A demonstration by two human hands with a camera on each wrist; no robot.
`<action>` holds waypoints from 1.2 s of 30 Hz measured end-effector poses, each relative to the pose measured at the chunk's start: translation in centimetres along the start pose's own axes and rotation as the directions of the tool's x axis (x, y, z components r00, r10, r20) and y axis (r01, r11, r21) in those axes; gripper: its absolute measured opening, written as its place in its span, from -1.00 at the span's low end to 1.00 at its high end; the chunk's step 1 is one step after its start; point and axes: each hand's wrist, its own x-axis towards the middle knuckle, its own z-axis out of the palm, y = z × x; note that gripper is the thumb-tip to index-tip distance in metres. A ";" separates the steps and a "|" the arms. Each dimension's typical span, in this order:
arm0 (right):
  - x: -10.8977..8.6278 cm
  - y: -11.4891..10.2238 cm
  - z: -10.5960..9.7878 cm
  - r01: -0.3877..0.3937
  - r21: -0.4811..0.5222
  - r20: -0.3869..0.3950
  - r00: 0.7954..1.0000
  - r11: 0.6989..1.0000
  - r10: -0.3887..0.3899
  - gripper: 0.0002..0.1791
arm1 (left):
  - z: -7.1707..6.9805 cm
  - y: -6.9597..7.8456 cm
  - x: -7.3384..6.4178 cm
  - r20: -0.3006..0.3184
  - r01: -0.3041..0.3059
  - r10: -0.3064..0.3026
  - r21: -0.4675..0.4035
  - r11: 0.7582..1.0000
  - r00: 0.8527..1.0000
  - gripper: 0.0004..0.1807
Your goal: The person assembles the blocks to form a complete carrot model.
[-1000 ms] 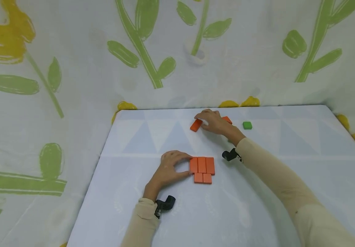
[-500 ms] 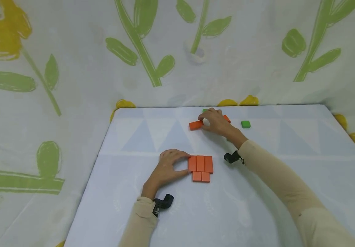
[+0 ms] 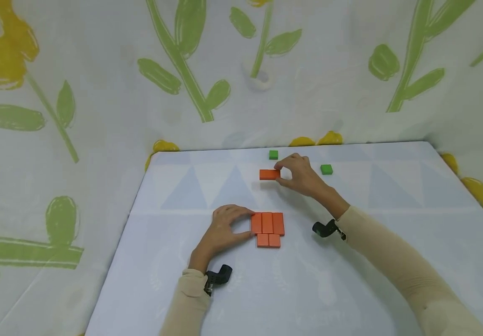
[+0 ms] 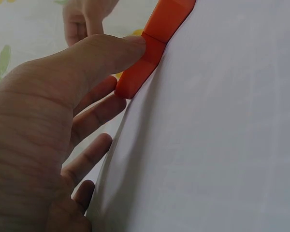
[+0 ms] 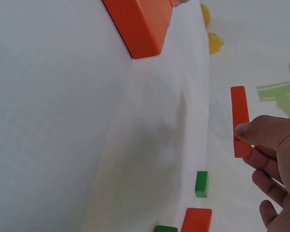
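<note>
My right hand [image 3: 302, 176] pinches an orange rectangular block [image 3: 267, 175] between thumb and fingers, raised over the far part of the table with its shadow apart below. In the right wrist view the thumb presses the flat side of this held block [image 5: 239, 113]. My left hand [image 3: 224, 227] is at the left side of a flat group of orange blocks [image 3: 267, 224], three longer ones with two smaller ones along their near edge. Its thumb and index finger hold the ends of the leftmost long block [image 3: 256, 223]. The left wrist view shows the thumb [image 4: 130, 48] against orange.
Two green blocks lie near the far edge, one [image 3: 273, 154] behind the held block and one [image 3: 326, 169] right of my right hand. Another orange block [image 5: 196, 220] appears low in the right wrist view. A flower-patterned cloth [image 3: 111, 70] rises behind the white table [image 3: 317, 298].
My right hand has turned the held orange block from slanted to crosswise and drawn slightly nearer, uncovering the far green block. My left hand stays at the orange group.
</note>
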 end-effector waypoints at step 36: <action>-14.4 -6.1 1.4 0.296 0.020 -0.168 0.943 0.955 -0.289 -0.61 | 0.0 0.1 0.1 -0.006 -0.013 0.013 -0.007 1.000 1.000 -0.45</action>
